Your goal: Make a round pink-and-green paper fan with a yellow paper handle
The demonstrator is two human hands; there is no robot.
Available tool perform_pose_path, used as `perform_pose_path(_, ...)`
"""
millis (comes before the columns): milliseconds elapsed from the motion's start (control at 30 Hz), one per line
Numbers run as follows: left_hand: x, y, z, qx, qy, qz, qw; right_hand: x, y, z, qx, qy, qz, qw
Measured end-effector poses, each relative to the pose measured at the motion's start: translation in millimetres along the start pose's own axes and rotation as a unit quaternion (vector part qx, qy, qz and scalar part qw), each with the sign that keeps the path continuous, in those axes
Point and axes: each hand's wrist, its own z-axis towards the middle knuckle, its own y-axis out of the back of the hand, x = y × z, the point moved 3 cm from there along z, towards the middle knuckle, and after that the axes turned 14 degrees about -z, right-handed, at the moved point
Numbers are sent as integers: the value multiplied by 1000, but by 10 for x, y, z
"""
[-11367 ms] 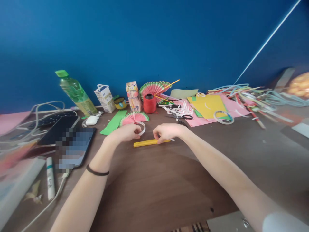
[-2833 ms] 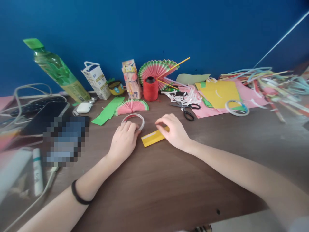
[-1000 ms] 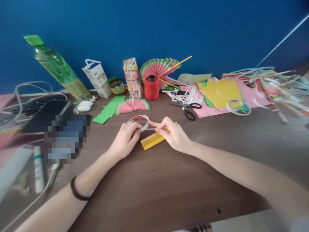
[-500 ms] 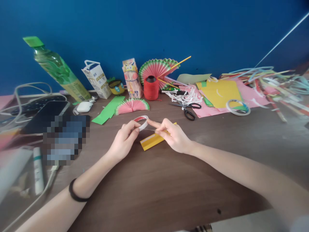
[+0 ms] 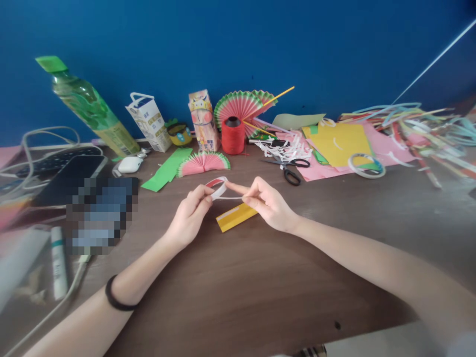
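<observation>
Between the fingers and thumb of my left hand is a roll of white double-sided tape with a red inner core. A short strip of tape runs from the roll to my right hand, which pinches its end between thumb and fingers. The right index finger reaches out and touches the roll's edge. Under the hands lies a folded yellow paper strip with a white band of tape along its upper edge; its right end is hidden by my right hand. Just behind sits a pink and green pleated paper fan.
Scissors, another tape roll and coloured paper lie at the right. A red thread spool, a drink carton and a green bottle stand along the blue wall. Phones and cables are at the left.
My right hand has shifted slightly, still pinching the tape end, and the tape strip now shows its flat side more. The left hand has stayed nearly in place.
</observation>
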Motion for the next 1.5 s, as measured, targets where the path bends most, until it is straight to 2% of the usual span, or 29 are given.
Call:
perform_pose_path(100,-11,15,5,-16,-11,35,999,-10,14,2,-9,-12,10,1000)
perform_pose_path(167,-20,6,12,-21,-38,88,995,-18,43,7,-35,-22,4,999)
perform_pose_path(267,-6,-20,30,-30,-74,188,979,-35,108,27,-93,-30,18,995)
perform_pose_path(400,52,-56,56,-17,-71,293,953,-90,203,88,-143,-55,51,987)
perform_pose_path(467,59,-64,57,-11,-77,313,947,-125,249,130,-152,-77,76,982)
perform_pose_path(533,36,-48,45,-33,-97,309,945,-149,291,173,-151,-94,111,978)
perform_pose_path(600,-15,-35,15,-52,-142,293,944,-157,330,212,-139,-109,135,975)
perform_pose_path(633,-47,-48,-7,-38,-177,283,942,-155,349,227,-127,-115,142,975)
perform_pose_path(700,-112,-123,-70,40,-254,262,930,-145,385,252,-85,-127,144,978)
perform_pose_path(767,-161,-233,-158,130,-304,246,911,-133,418,268,-15,-141,129,982)
perform_pose_path(800,-178,-284,-200,152,-311,246,905,-129,434,271,26,-149,112,982)
perform_pose_path(867,-202,-373,-276,159,-299,254,906,-133,466,271,103,-169,60,978)
perform_pose_path(967,-224,-473,-373,156,-267,275,910,-167,517,271,160,-192,-17,968)
perform_pose_path(1200,-287,-542,-483,144,-305,284,897,-280,505,292,173,-160,-117,965)
perform_pose_path(1500,-324,-546,-511,130,-364,274,881,-253,507,275,180,-112,-185,959)
